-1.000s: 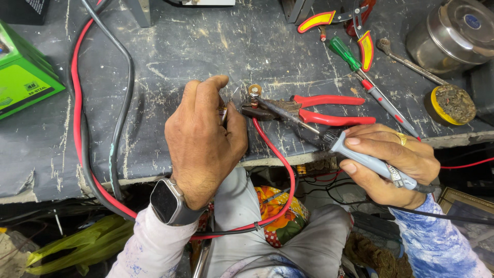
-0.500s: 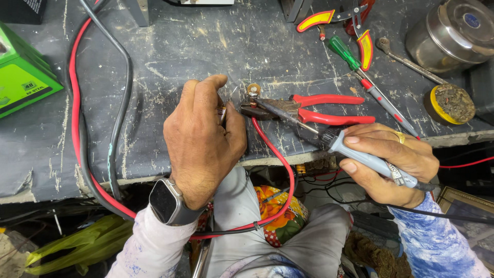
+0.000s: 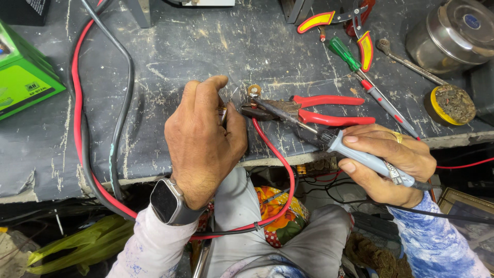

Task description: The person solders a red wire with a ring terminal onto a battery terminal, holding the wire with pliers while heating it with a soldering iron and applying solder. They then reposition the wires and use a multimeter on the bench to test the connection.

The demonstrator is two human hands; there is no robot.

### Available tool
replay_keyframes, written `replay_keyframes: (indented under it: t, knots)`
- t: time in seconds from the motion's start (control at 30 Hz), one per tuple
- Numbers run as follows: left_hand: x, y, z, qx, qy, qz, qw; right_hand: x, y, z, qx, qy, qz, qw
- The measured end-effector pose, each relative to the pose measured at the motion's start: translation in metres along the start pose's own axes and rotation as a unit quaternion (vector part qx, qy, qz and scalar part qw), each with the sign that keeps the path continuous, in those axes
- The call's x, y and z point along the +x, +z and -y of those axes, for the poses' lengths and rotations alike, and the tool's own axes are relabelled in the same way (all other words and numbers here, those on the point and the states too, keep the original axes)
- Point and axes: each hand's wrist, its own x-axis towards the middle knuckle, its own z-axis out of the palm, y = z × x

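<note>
Landmark: red-handled pliers [image 3: 319, 109], lying flat on the scratched grey worktop [image 3: 206, 46], jaws pointing left.
Left hand [image 3: 203, 141]: just left of the pliers' jaws, knuckles up, fingers curled and pinching a small part against the worktop; the part itself is hidden under the fingers, likely pressed down to keep it steady for the hot tip.
Right hand [image 3: 388, 162]: below and right of the pliers, off the worktop edge, closed round the grey handle of a soldering iron [image 3: 355, 154] like a pen, a grip that suits fine aiming.
Iron tip: crosses over the pliers' jaws, ending near a small brass ring terminal [image 3: 253, 90] just above the jaws.
Red wire [image 3: 280, 170]: runs from the pliers' jaws down over the worktop edge, looping across the person's lap.
Red and black cables [image 3: 80, 128]: well left of the pliers, side by side, curving off the edge.
Green screwdriver [image 3: 350, 62]: above and right of the pliers.
Flux tin [image 3: 450, 104]: far right of the pliers, open, within reach of the iron.
Green box [image 3: 23, 82]: far left of the pliers.
Wristwatch [image 3: 167, 202]: on the left wrist.
</note>
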Motion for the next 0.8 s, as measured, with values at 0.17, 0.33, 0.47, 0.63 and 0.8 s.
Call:
replay_keyframes:
  t: [0.17,0.33,0.47,0.63,0.8]
  knots:
    - [0.0,-0.001,0.0,-0.002,0.0,0.003,1.0,-0.002,-0.001,0.002,-0.013,0.01,-0.001,1.0]
    - [0.001,-0.001,-0.002,-0.006,0.002,0.0,1.0,0.0,-0.001,0.002,-0.017,0.003,0.002,1.0]
    - [0.001,-0.002,-0.003,-0.026,-0.006,-0.011,1.0,0.002,-0.001,0.004,-0.019,-0.001,-0.006,1.0]
    - [0.001,-0.002,-0.003,-0.026,-0.015,-0.016,0.999,0.009,-0.003,0.008,-0.02,-0.007,-0.002,1.0]
    - [0.002,-0.001,-0.003,-0.016,-0.009,-0.022,1.0,0.018,-0.004,0.01,-0.015,-0.017,0.002,1.0]
